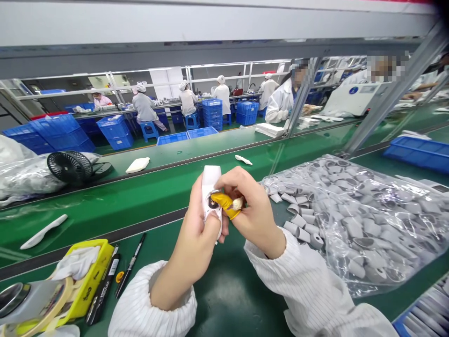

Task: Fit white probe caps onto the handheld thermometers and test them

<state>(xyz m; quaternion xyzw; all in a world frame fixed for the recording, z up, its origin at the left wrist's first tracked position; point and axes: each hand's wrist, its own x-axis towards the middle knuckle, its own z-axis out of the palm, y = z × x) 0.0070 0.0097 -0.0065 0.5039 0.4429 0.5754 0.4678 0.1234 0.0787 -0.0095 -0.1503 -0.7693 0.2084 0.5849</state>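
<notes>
Upright in my left hand (194, 238) is a white plastic housing (211, 175), long and narrow, with the thumb pressed on its lower front. A dark round part (212, 202) shows in an opening on its face. My right hand (250, 206) is closed against that opening, its fingers bent and pinched. A yellow cover (224, 202), which looks like a finger cot, is at its fingertips and reaches the dark part. Whatever sits between those fingertips is hidden. The housing's lower end is partly covered by my fingers.
On the right lies a clear plastic bag (372, 220) of grey tube pieces, some spilled loose. A yellow tray (87, 276) and marker pens (131, 264) are at the left. White pieces (44, 231), a black fan (70, 166) and a blue crate (421, 152) stand farther out. Co-workers sit beyond.
</notes>
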